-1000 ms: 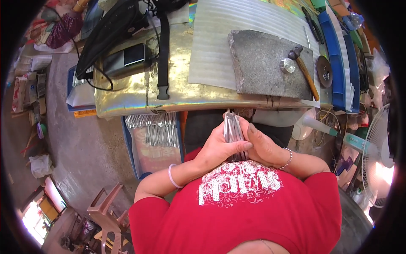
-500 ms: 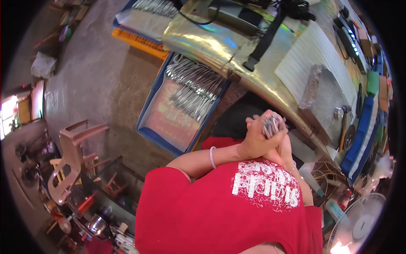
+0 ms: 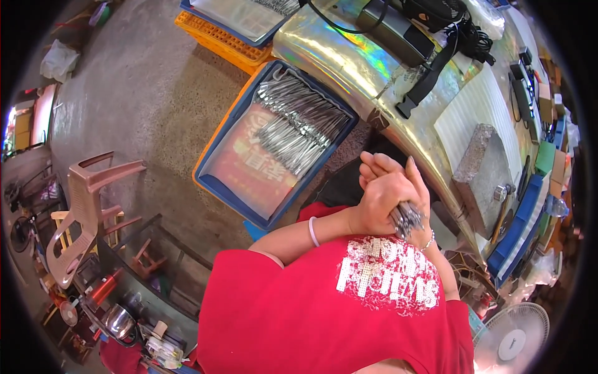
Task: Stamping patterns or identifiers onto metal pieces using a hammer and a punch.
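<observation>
- Now, left hand (image 3: 387,194) clenched round metal rods (image 3: 407,220), before the red shirt (image 3: 311,305); right hand (image 3: 421,187) pressed alongside — its own grip hidden.
- Leftward, blue tray (image 3: 232,200): metal rows (image 3: 305,118) already laid, lining (image 3: 243,165) bare at one end — held rods outside it.
- Beyond, worktop (image 3: 330,59), stone slab (image 3: 481,181).

shiny metal rods (image 3: 407,219), smooth plastic tray (image 3: 266,215), rough stone slab (image 3: 486,177)

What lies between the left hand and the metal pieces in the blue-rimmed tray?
In the head view, from the left hand to the metal pieces: something black I cannot identify, a strip of floor, then the tray's blue rim.
</observation>
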`<action>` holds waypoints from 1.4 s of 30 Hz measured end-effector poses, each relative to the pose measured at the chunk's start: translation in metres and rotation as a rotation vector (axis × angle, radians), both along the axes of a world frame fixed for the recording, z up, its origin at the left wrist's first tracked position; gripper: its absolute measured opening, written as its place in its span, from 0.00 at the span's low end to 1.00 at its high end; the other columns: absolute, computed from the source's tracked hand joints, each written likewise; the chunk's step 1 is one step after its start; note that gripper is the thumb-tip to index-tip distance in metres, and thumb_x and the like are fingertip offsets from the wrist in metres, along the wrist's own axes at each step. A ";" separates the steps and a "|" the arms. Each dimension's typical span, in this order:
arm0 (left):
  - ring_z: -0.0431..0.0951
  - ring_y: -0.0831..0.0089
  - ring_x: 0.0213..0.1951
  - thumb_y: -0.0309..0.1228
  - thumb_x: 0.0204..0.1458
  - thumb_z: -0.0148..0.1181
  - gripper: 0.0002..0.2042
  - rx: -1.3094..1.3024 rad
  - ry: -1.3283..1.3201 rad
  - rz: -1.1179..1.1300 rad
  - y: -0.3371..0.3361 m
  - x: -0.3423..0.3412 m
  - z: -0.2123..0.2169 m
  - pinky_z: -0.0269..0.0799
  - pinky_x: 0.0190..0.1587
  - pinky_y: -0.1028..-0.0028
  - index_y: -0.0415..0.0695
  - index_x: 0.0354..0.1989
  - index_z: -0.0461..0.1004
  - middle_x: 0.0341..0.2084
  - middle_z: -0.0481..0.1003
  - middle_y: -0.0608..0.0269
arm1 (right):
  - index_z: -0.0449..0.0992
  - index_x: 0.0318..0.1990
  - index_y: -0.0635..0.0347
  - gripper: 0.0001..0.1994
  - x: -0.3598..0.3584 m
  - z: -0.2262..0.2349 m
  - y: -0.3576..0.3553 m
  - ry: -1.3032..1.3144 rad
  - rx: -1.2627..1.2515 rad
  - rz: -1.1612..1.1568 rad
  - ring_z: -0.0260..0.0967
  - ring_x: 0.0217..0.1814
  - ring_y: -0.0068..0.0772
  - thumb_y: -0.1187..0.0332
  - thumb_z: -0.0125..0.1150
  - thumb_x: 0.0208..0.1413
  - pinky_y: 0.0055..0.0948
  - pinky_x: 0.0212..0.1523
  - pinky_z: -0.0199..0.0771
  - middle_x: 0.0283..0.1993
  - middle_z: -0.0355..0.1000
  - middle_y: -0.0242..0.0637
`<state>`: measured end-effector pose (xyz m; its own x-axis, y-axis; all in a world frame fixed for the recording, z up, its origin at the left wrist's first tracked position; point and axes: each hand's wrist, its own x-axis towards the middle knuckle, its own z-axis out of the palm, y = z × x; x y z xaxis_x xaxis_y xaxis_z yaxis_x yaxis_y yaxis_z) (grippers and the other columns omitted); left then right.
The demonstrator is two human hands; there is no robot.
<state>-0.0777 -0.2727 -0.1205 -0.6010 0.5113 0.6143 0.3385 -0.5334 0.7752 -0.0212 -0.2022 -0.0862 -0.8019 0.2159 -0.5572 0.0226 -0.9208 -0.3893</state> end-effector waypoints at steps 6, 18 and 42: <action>0.76 0.66 0.25 0.24 0.44 0.63 0.12 -0.170 -0.197 0.035 -0.004 -0.002 -0.037 0.71 0.29 0.72 0.40 0.35 0.66 0.25 0.74 0.58 | 0.58 0.61 0.64 0.33 -0.002 -0.053 0.000 0.197 -0.081 0.097 0.57 0.62 0.41 0.43 0.33 0.61 0.36 0.63 0.55 0.61 0.60 0.44; 0.74 0.42 0.29 0.31 0.45 0.56 0.12 -1.117 -0.322 0.132 -0.062 -0.057 -0.093 0.68 0.30 0.54 0.38 0.34 0.67 0.23 0.73 0.41 | 0.66 0.51 0.60 0.17 -0.002 -0.098 0.003 -0.346 0.369 0.398 0.68 0.49 0.29 0.58 0.47 0.62 0.29 0.52 0.67 0.48 0.69 0.37; 0.78 0.69 0.31 0.31 0.49 0.52 0.10 -1.692 0.769 0.126 0.025 -0.110 -0.196 0.70 0.19 0.68 0.41 0.37 0.73 0.30 0.76 0.60 | 0.64 0.51 0.61 0.13 0.004 -0.123 0.022 -0.188 0.217 0.467 0.71 0.44 0.33 0.65 0.46 0.63 0.30 0.43 0.75 0.47 0.69 0.42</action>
<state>-0.1880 -0.2473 -0.3162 -0.5511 0.7728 -0.3147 0.7996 0.5969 0.0657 -0.0175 -0.1799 -0.2096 -0.7311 -0.0136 -0.6821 0.4974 -0.6949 -0.5193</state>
